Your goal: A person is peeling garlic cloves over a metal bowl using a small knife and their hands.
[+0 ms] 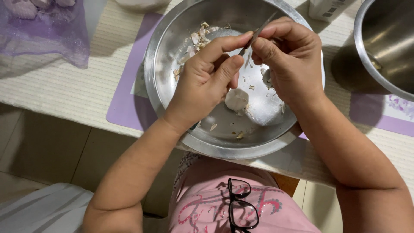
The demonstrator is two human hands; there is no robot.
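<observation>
Because both hands crowd together over the steel basin, whatever the left hand pinches is hidden: thumb and forefinger are curled closed near the blade, but I cannot tell if a clove sits between them. Right hand has its fingers closed on a small knife; the handle is buried in the fist, only the thin grey blade shows. Blade long axis runs from about 7 o'clock to 1 o'clock, tip at the 1 o'clock end, over the upper middle of the basin. It looks narrow, dull metal, slightly blurred. Below the hands, near basin centre, lies a pale whitish garlic piece, partly covered by the left palm. Dry papery skins pile at the basin's 11 o'clock wall, more flakes scattered at 6 o'clock. Basin sits on a purple mat on a ribbed cream tablecloth. Second steel bowl at 3 o'clock, cut off by the frame edge. Purple mesh bag at 10 o'clock, contents unclear. Black glasses hang on the pink shirt at 6 o'clock.
</observation>
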